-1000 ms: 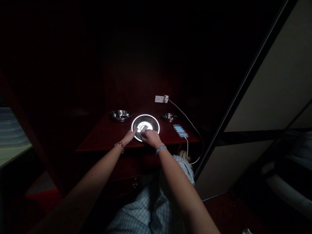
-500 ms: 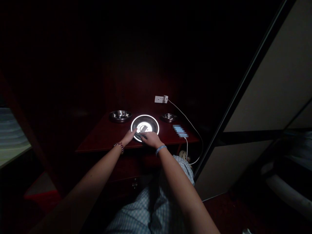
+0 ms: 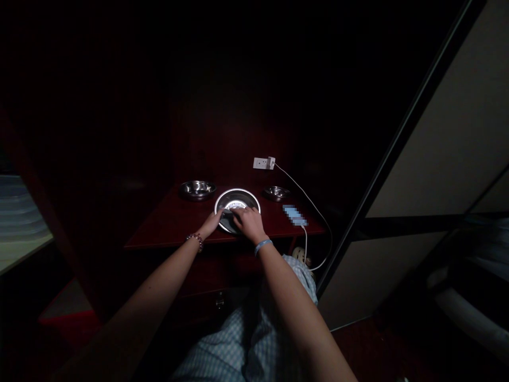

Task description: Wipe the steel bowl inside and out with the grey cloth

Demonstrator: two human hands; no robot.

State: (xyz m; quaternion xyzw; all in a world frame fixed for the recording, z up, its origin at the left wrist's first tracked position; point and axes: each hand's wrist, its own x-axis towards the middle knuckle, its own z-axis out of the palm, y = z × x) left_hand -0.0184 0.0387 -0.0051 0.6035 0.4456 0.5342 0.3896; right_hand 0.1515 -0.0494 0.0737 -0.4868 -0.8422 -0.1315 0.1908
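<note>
A lit metal plate (image 3: 247, 197) lies in the middle of a dark red table (image 3: 170, 225). My left hand (image 3: 210, 223) rests against the plate's left rim, fingers curled on it. My right hand (image 3: 248, 222) reaches over the plate's middle and covers the small things lying on it; its fingers are bent down, and what they touch is hidden. A bead bracelet is on my left wrist, a blue band on my right.
A steel bowl (image 3: 197, 189) stands back left of the plate and a smaller bowl (image 3: 277, 192) back right. A phone (image 3: 295, 215) lies at the right, its white cable (image 3: 314, 209) running to a wall socket (image 3: 263, 162). A sliding door frame (image 3: 397, 143) stands at right.
My right hand has moved forward over the middle of the plate, covering the small things that showed before. The left hand has stayed at the rim.
</note>
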